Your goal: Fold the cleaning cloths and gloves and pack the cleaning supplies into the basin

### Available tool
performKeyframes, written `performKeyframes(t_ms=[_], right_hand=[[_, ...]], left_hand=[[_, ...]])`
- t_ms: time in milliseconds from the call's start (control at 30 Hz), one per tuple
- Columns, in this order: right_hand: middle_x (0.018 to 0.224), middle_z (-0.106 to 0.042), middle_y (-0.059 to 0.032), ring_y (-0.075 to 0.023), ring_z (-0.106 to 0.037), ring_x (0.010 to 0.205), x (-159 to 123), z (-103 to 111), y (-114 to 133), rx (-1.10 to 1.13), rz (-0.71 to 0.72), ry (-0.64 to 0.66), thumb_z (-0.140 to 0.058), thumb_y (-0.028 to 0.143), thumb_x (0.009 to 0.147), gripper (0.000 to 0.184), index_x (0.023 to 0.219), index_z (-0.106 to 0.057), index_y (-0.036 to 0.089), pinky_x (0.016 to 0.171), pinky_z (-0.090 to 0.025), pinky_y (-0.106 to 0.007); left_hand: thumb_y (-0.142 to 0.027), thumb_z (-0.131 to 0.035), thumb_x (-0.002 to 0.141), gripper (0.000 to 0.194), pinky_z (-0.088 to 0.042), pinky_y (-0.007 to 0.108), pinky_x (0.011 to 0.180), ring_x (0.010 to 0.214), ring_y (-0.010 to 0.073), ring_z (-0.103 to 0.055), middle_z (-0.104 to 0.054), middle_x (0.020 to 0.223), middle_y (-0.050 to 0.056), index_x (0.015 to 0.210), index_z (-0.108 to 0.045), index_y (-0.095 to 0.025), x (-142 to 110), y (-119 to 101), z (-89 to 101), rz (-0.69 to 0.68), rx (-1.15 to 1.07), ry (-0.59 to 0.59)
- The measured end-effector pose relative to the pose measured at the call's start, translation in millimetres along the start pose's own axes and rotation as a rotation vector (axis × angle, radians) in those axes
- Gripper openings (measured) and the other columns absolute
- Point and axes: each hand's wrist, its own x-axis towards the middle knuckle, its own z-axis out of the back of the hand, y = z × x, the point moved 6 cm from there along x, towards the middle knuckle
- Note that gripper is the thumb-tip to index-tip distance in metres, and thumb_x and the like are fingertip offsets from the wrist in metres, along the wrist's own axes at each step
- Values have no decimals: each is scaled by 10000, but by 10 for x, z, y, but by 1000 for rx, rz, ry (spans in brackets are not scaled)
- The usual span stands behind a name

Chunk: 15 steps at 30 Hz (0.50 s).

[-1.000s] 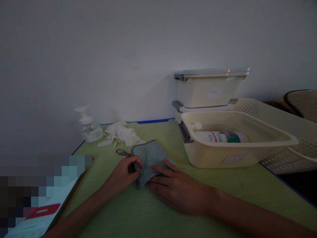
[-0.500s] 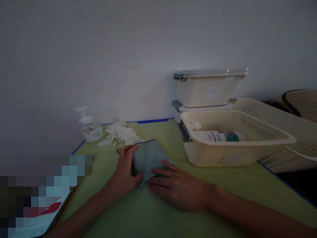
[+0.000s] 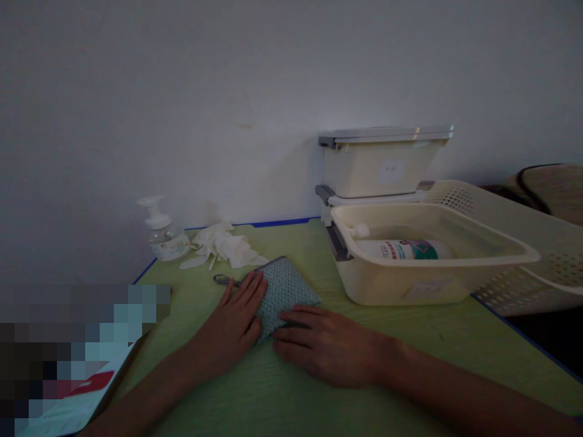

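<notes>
Head view: both hands on folded blue-grey waffle-weave cloth, green tabletop.

Left hand spread flat over cloth's left edge, fingers extended, nothing pinched; right hand at its lower right edge, fingertips touching, fingers loosely curved, whether they grip cannot be told; checked hanging loop pokes out beyond left fingers; crumpled white gloves behind, beside clear pump bottle; cream open bin at right, white bottle lying inside.

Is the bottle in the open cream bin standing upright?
No, the bottle lies on its side inside the open cream bin.
</notes>
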Motion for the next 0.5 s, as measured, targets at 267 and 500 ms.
performKeyframes(t_ms=[267, 500], right_hand=[[1312, -484, -86, -162, -475, 1151, 28, 13, -45, 129, -140, 2, -358, 207, 927, 347, 1255, -447, 139, 971, -372, -306], [1329, -457, -144, -250, -402, 1229, -23, -75, -172, 127, -326, 53, -411, 368, 898, 469, 1262, -456, 76, 1045, -298, -389]], left_hand=[[-390, -240, 914, 580, -152, 459, 1102, 1369, 242, -77, -121, 1483, 127, 1399, -192, -76, -3, 15, -27, -19, 11, 20], [-506, -269, 892, 635, -165, 475, 1094, 1363, 255, -134, -177, 1475, 116, 1398, -222, -126, -4, 7, 4, -13, 26, -31]])
